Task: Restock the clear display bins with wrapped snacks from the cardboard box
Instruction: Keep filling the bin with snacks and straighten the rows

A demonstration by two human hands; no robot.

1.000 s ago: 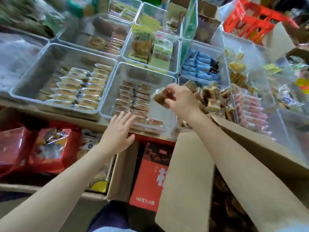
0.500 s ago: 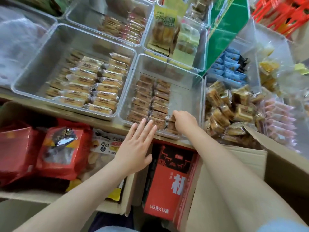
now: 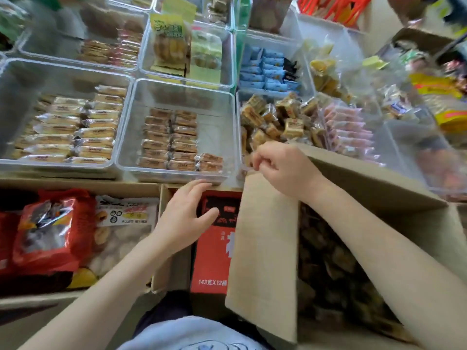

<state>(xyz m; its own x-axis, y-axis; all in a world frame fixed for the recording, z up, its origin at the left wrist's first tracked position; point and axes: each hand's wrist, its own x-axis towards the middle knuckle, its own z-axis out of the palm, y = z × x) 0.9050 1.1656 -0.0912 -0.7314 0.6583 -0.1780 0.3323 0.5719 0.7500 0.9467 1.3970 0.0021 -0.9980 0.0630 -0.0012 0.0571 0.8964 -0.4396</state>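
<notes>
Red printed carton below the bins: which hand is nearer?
Left. The left hand lies over the red printed carton, at its top edge; the right hand is up by the brown cardboard box flap.

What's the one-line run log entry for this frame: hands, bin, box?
left hand: open, at clear plastic bin front rim | right hand: curled, empty, over brown cardboard box | bin: brown wrapped snacks, part-filled

Bright, even daylight; motion-blurred, wide-angle-warped edges; glare on clear plastic.
</notes>
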